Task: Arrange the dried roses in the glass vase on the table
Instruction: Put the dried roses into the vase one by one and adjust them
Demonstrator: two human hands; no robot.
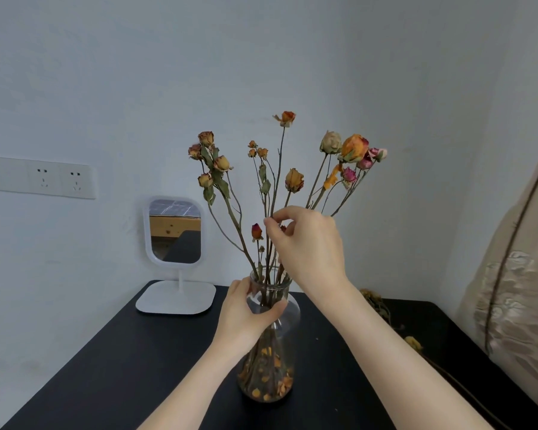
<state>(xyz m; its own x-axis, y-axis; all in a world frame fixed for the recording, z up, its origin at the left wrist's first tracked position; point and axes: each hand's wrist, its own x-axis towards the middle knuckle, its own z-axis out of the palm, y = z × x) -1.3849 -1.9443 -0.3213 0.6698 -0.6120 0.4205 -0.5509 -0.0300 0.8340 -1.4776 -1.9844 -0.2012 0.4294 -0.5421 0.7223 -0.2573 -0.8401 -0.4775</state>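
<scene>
A clear glass vase (291, 318) is stood upright on the black tabletop (106, 367), near its middle. A bunch of dried roses (354, 147) is held in the vase, the stems packed together through the narrow neck and fanned out above it. Orange, cream and pink heads are carried at different heights, and one orange rose (288, 118) stands tallest. The bottom of the vase is littered with loose orange petals (267, 383) around the stem ends.

The neck of the vase is wrapped by the left grip (241, 311), with the thumb laid across the front of the glass and the fingers curled behind it. The right grip (308, 243) is raised above the rim, and a thin stem in the middle of the bunch is pinched between its thumb and forefinger; the other fingers are loosely curled.

More dried roses (413, 342) are laid on the right part of the tabletop, apart from the vase. A white standing mirror (175, 229) is placed at the back left edge, against the wall. A white double socket plate (44, 178) is fixed to the wall further left, and beige patterned fabric (510, 305) is hung at the right edge.
</scene>
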